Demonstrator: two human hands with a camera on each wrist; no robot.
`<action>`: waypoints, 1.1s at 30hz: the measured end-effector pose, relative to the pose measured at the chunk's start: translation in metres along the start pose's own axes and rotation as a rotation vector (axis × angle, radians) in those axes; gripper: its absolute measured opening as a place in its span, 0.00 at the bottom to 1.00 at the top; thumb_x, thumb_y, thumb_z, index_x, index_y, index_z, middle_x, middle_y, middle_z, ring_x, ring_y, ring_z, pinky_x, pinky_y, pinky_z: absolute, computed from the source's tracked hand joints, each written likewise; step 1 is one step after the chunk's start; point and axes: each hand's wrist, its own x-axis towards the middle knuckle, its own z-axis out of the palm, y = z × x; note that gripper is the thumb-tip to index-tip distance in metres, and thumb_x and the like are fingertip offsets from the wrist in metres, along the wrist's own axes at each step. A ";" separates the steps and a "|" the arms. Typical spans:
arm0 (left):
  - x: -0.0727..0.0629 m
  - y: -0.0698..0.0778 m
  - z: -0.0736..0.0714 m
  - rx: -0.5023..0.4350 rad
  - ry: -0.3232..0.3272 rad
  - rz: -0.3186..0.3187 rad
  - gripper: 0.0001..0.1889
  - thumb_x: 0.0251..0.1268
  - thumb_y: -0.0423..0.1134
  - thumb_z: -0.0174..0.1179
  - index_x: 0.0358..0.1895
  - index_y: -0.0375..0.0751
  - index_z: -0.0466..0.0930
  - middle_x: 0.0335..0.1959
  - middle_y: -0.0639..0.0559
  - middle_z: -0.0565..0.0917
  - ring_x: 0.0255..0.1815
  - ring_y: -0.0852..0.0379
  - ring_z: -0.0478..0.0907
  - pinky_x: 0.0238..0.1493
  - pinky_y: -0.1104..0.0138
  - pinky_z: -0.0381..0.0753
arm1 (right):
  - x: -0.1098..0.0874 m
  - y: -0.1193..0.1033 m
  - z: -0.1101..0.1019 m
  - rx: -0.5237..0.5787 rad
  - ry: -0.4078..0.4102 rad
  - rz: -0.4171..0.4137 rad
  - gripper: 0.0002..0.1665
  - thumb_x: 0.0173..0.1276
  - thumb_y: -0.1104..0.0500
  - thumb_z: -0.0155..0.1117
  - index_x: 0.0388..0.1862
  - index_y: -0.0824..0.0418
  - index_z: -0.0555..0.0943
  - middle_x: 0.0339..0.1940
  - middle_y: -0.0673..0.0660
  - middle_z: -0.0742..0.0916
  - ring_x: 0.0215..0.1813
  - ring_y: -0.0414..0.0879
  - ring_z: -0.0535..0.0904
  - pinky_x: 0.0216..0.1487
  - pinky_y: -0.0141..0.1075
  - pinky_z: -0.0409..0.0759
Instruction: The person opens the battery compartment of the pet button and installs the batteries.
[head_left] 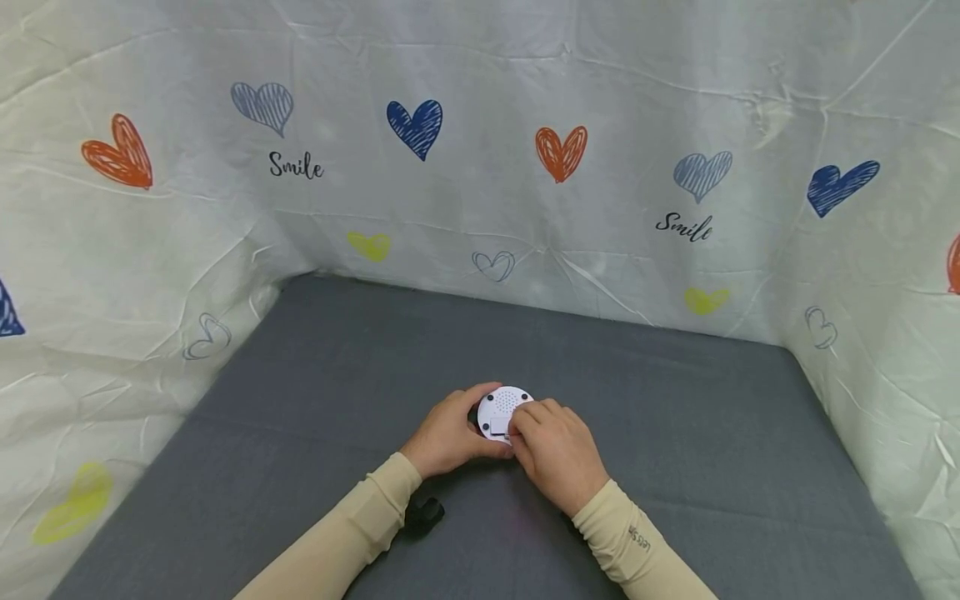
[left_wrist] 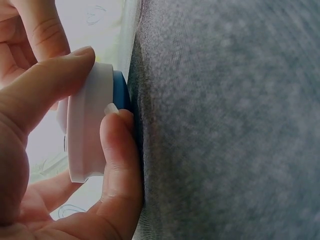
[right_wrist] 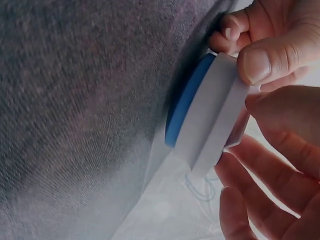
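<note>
A round white sound button (head_left: 504, 406) is held underside up, showing speaker holes, small dark feet and a rectangular battery compartment. Its blue top (right_wrist: 191, 100) faces down, close over the grey cloth. My left hand (head_left: 459, 429) grips the button by its rim, thumb on the near side and fingers round the far side. The right hand (head_left: 558, 450) is at the compartment, its thumb and fingertips pinching the battery cover (right_wrist: 239, 129), which stands tilted out from the underside. These fingers hide part of the compartment in the head view.
Grey cloth (head_left: 360, 358) covers the table. White curtains (head_left: 480, 192) printed with hearts and "Smile" surround its back and sides. A small black object (head_left: 424, 515) shows beside the left sleeve (head_left: 352, 521).
</note>
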 end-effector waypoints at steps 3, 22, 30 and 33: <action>0.000 0.000 0.000 -0.004 0.000 -0.005 0.52 0.47 0.52 0.89 0.79 0.52 0.74 0.62 0.45 0.84 0.53 0.53 0.79 0.56 0.54 0.81 | 0.000 -0.001 0.001 0.013 0.007 0.017 0.09 0.67 0.62 0.79 0.35 0.52 0.86 0.40 0.47 0.90 0.42 0.45 0.83 0.40 0.40 0.81; -0.003 0.002 -0.001 -0.007 -0.019 -0.025 0.52 0.47 0.50 0.89 0.79 0.54 0.74 0.60 0.44 0.82 0.44 0.56 0.79 0.49 0.57 0.82 | -0.002 0.017 -0.010 0.220 -0.156 0.425 0.27 0.71 0.51 0.78 0.64 0.62 0.85 0.47 0.57 0.92 0.46 0.51 0.88 0.47 0.49 0.86; -0.001 0.000 0.002 -0.004 -0.013 -0.032 0.52 0.47 0.51 0.89 0.79 0.55 0.74 0.61 0.45 0.82 0.47 0.55 0.79 0.53 0.55 0.82 | 0.000 0.019 -0.006 0.344 -0.244 0.501 0.24 0.73 0.53 0.75 0.63 0.63 0.86 0.29 0.47 0.88 0.29 0.35 0.78 0.35 0.36 0.78; -0.001 0.001 0.002 0.004 -0.010 -0.025 0.52 0.47 0.50 0.89 0.79 0.55 0.74 0.62 0.45 0.83 0.50 0.54 0.79 0.55 0.53 0.82 | -0.001 0.019 -0.005 0.350 -0.245 0.507 0.24 0.73 0.53 0.75 0.63 0.63 0.86 0.30 0.48 0.88 0.29 0.35 0.80 0.35 0.35 0.79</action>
